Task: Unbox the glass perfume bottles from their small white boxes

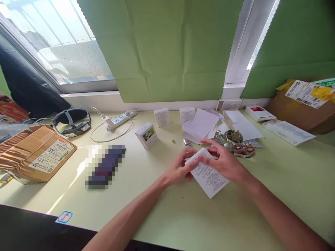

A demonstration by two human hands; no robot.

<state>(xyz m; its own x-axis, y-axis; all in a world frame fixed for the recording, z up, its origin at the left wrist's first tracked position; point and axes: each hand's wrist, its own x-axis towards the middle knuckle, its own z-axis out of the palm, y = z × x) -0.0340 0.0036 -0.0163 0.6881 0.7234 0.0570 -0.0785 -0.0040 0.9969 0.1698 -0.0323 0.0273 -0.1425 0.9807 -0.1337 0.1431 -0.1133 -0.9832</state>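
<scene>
While held, leaflet (208,176) lengthwise near-right.

Two hands, left hand (180,169) and right hand (225,161), on one printed leaflet (208,176). Three small white boxes: near (146,135), far (162,116), far right (187,114). Two brown parcels, left (36,153) and far right (300,104). One power strip (120,119). One headband (72,122). Two round trinkets (239,143). One sticker (64,217) near left.
</scene>
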